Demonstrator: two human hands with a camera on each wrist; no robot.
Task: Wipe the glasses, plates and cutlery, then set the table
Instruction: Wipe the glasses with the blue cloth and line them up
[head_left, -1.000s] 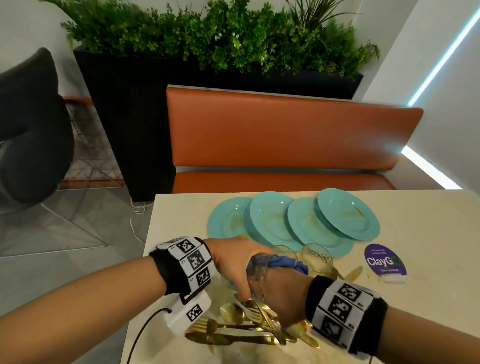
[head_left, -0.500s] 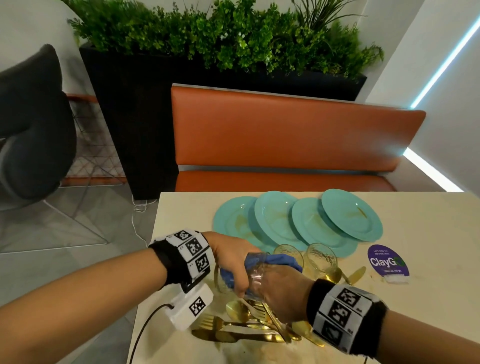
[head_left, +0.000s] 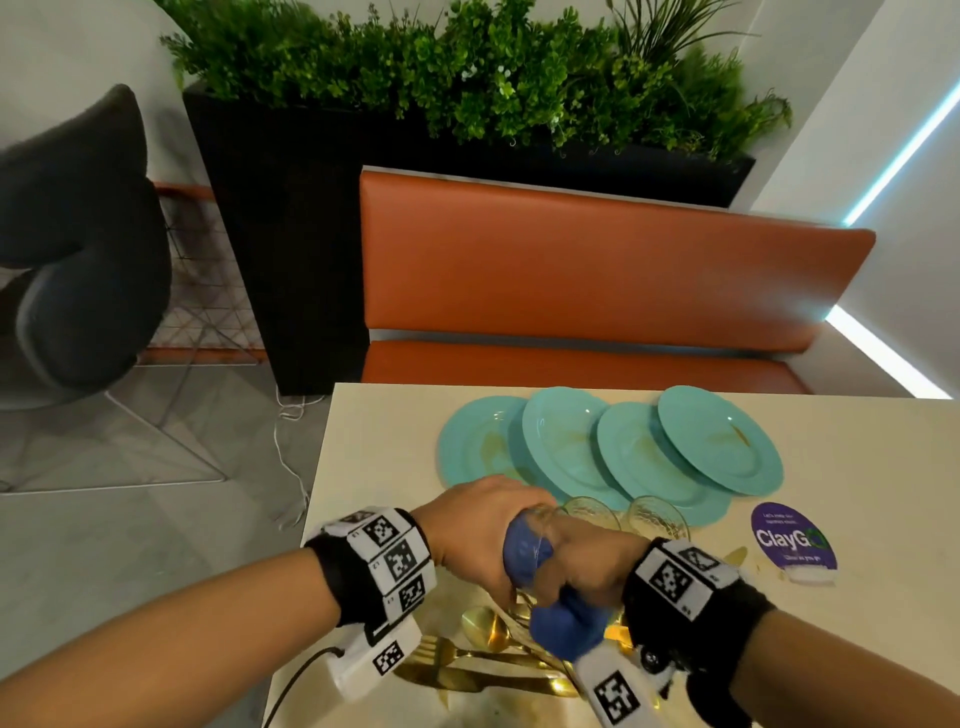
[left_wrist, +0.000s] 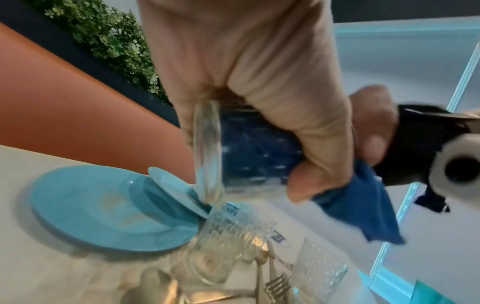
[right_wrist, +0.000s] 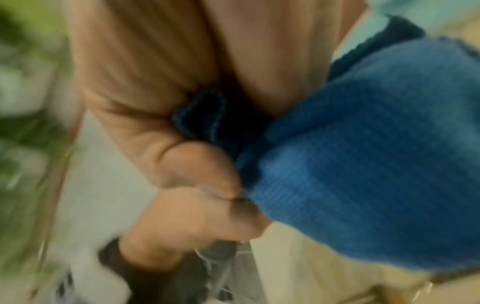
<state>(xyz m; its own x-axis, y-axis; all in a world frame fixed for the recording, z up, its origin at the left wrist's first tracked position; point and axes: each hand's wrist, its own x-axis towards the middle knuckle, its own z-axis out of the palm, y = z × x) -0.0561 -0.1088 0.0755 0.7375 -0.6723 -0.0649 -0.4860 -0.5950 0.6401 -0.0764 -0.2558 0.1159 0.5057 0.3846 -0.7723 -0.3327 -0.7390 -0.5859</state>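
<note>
My left hand (head_left: 483, 535) grips a clear glass (left_wrist: 233, 152) lying on its side above the table, fingers wrapped round its wall. A blue cloth (head_left: 566, 623) is stuffed inside the glass and bunches out below my right hand (head_left: 587, 566), which holds it; in the blurred right wrist view the blue cloth (right_wrist: 363, 164) fills the right side. Two more patterned glasses (head_left: 654, 519) stand on the table behind my hands. Several overlapping turquoise plates (head_left: 639, 452) lie beyond them. Gold cutlery (head_left: 483, 670) lies in a heap under my hands.
A purple ClayGo sign (head_left: 792, 540) stands right of the glasses. The beige table (head_left: 857, 623) ends at its left edge near my left wrist. An orange bench (head_left: 597, 275) and a black planter with greenery (head_left: 441, 78) are behind; a dark chair (head_left: 78, 249) at left.
The glass has turned in my left hand and the cloth now sits deeper in it, with a bunch hanging below my right hand. My head has moved, shifting the view.
</note>
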